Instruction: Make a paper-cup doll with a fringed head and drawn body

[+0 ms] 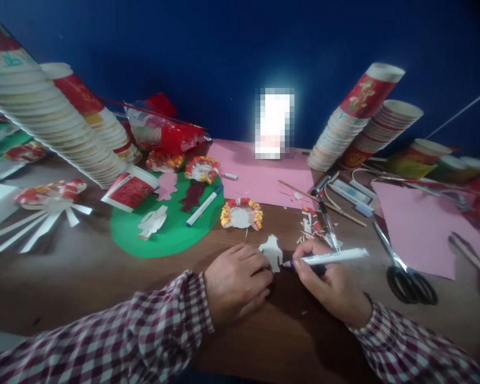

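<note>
The tabletop (pixel 240 346) carries a green sheet (pixel 164 248), left of the white paper cutout (pixel 272 250). The left hand (pixel 238 282) lies at the cutout's left edge, fingers close together — whether its grip pinches paper, I cannot tell. Right of the cutout, the right hand (pixel 330 285) pinches a white marker (pixel 344 256) — tip just beside the cutout.

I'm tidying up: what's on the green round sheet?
The sheet holds a pink paper cutout, a dark red one, a white one and a blue-white marker. Ruffled red-yellow rings partly hide its far edge.
</note>
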`<state>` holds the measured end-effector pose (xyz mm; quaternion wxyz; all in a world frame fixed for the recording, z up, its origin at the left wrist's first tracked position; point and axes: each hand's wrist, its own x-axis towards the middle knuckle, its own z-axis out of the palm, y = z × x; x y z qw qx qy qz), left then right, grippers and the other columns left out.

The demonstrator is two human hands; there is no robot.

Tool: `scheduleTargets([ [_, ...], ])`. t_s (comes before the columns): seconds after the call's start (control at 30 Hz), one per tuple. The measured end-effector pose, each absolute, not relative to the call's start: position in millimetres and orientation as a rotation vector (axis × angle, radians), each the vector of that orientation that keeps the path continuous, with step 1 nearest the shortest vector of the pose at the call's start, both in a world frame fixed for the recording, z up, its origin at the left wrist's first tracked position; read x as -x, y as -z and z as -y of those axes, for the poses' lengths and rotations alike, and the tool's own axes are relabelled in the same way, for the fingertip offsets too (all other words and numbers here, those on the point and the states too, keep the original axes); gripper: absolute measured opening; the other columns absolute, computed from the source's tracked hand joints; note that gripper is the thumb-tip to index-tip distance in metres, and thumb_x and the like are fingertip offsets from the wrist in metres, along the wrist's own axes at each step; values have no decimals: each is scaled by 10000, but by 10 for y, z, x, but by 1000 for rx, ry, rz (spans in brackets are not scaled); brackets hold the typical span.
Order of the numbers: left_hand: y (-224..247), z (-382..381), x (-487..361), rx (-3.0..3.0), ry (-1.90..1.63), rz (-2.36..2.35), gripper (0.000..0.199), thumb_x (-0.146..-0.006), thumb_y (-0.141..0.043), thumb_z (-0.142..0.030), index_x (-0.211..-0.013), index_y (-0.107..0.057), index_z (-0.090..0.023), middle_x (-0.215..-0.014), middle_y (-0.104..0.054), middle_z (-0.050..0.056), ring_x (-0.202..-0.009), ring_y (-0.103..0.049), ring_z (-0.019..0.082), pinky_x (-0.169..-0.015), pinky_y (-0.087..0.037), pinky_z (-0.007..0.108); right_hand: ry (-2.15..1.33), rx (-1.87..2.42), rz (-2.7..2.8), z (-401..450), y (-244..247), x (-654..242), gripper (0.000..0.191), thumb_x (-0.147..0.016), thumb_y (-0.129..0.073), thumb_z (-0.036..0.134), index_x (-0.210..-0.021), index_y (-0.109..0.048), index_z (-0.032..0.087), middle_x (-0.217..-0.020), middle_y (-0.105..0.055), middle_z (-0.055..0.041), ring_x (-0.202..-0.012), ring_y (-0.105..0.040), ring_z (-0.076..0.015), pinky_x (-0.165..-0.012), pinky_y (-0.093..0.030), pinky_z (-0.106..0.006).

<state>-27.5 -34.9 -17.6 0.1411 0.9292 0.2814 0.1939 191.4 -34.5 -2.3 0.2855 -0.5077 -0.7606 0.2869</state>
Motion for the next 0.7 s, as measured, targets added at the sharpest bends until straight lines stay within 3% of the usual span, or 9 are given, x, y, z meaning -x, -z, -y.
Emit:
scheduleTargets([
  [0.7, 171, 354, 258, -2708, -587, -831, 165, -878, -491, -258, -932, -606, -153, -986, -634, 72, -1043, -510, 245, -906, -437, 415, -789, 1350, 2079, 345, 26, -1900, 88, -865, -503, 231, -790, -535, 198, -684, -562, 12, -610, -524, -131, -577, -414, -262],
])
